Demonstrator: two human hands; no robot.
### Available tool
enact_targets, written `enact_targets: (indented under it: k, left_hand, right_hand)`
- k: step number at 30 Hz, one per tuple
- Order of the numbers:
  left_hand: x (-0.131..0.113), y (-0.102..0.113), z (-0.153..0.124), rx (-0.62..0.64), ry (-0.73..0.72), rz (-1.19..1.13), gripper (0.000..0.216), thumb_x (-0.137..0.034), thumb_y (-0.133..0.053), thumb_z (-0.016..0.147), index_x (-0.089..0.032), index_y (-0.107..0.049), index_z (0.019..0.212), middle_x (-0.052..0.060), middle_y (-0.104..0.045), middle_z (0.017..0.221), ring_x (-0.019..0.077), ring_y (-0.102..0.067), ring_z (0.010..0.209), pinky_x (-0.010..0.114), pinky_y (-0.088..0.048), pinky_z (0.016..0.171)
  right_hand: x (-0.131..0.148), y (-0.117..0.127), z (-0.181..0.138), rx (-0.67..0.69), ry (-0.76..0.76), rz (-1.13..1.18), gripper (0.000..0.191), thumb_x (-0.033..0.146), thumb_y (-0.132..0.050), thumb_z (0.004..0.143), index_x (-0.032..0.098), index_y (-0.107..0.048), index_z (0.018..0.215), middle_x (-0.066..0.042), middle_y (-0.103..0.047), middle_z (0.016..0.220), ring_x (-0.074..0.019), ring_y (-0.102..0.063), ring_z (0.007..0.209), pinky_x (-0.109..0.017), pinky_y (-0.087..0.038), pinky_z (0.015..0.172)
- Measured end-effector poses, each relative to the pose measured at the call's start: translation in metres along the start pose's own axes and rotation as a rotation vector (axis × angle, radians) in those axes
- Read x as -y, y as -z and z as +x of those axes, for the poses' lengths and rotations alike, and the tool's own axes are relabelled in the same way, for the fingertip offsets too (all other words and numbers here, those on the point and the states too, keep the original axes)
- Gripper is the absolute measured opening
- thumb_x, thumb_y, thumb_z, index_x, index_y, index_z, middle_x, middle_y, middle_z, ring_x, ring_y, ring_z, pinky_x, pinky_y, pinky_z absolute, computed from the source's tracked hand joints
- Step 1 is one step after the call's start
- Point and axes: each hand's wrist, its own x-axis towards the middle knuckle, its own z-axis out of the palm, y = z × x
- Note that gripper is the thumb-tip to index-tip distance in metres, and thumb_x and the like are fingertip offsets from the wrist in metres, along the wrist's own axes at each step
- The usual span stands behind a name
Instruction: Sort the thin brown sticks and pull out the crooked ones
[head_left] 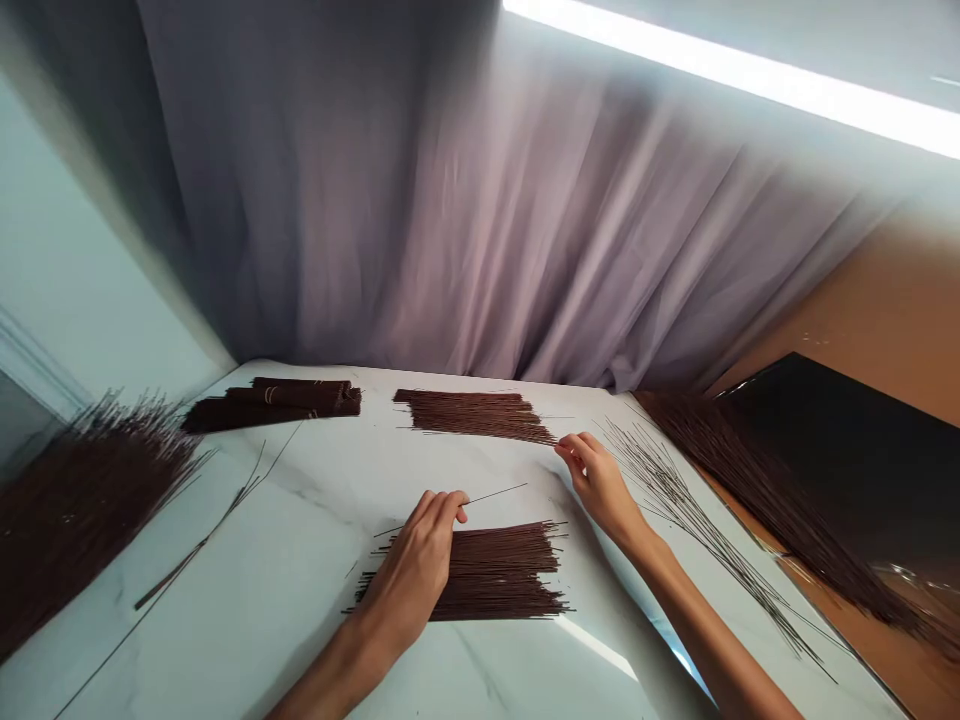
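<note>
My left hand [420, 560] is closed, pinching one thin brown stick [499, 492] between thumb and forefinger. The stick points to the right, above the near pile of thin brown sticks [502, 575], and part of that pile is hidden under the hand. Farther off lies a second flat pile of such sticks [469, 412]. At its right end my right hand [596, 478] has its thumb and fingertips pinched together on the tip of a stick there.
Banded bundles [300, 397] lie at the back left of the white marbled table [247, 560]. A big heap of sticks [90, 500] fills the left edge. Loose sticks [697, 510] fan out on the right, beside another long heap [780, 510]. A curtain [450, 200] hangs behind.
</note>
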Motion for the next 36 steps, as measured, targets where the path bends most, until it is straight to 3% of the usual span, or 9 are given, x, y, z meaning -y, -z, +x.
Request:
enact_targets:
  k: [4, 7, 12, 19, 26, 36]
  left_hand:
    - [-0.007, 0.004, 0.0, -0.011, 0.033, 0.039, 0.029, -0.018, -0.029, 0.108, -0.027, -0.054, 0.117, 0.0, -0.064, 0.094, 0.0222, -0.055, 0.091, 0.035, -0.043, 0.077]
    - [-0.012, 0.007, 0.002, -0.018, 0.081, 0.088, 0.028, -0.026, -0.029, 0.109, -0.028, -0.057, 0.109, -0.002, -0.064, 0.083, 0.0225, -0.055, 0.086, 0.033, -0.039, 0.068]
    - [-0.009, 0.007, 0.002, -0.031, 0.131, 0.097, 0.031, -0.025, -0.029, 0.109, -0.029, -0.059, 0.102, -0.004, -0.063, 0.079, 0.0188, -0.059, 0.078, 0.03, -0.038, 0.065]
    - [-0.004, 0.004, 0.0, -0.06, 0.147, 0.1, 0.03, -0.028, -0.029, 0.109, -0.031, -0.059, 0.108, -0.005, -0.065, 0.079, 0.0161, -0.064, 0.071, 0.027, -0.04, 0.064]
    - [0.0, 0.004, -0.002, -0.068, 0.168, 0.054, 0.029, -0.026, -0.029, 0.109, -0.031, -0.057, 0.109, -0.005, -0.068, 0.083, 0.0157, -0.068, 0.073, 0.027, -0.042, 0.066]
    - [-0.001, 0.008, -0.003, -0.065, 0.187, 0.048, 0.028, -0.023, -0.029, 0.109, -0.031, -0.056, 0.109, -0.005, -0.071, 0.085, 0.0165, -0.068, 0.075, 0.029, -0.043, 0.069]
  right_hand:
    - [0.01, 0.005, -0.011, 0.041, -0.02, -0.007, 0.026, 0.026, -0.039, 0.101, 0.021, -0.064, 0.105, -0.009, -0.065, 0.094, -0.0203, -0.061, 0.077, -0.031, -0.046, 0.07]
    - [0.016, 0.005, -0.013, 0.073, -0.062, -0.05, 0.027, 0.025, -0.04, 0.1, 0.022, -0.066, 0.108, -0.007, -0.068, 0.091, -0.0185, -0.062, 0.071, -0.029, -0.044, 0.064]
    - [0.028, 0.009, 0.008, 0.11, -0.103, -0.185, 0.021, 0.031, -0.047, 0.1, 0.024, -0.066, 0.098, -0.004, -0.074, 0.095, -0.0184, -0.064, 0.071, -0.027, -0.034, 0.058]
    - [0.056, 0.01, 0.047, 0.222, -0.034, -0.344, 0.018, 0.019, -0.048, 0.099, 0.023, -0.062, 0.089, -0.003, -0.072, 0.081, -0.0178, -0.061, 0.065, -0.03, -0.019, 0.055]
    - [0.072, -0.002, 0.06, 0.267, 0.001, -0.414, 0.017, 0.014, -0.047, 0.098, 0.023, -0.06, 0.09, -0.004, -0.069, 0.074, -0.0173, -0.059, 0.061, -0.031, -0.017, 0.056]
    - [0.07, -0.011, 0.057, 0.238, -0.018, -0.327, 0.015, 0.027, -0.039, 0.107, 0.023, -0.053, 0.103, 0.0, -0.07, 0.076, -0.0163, -0.062, 0.061, -0.027, -0.022, 0.053]
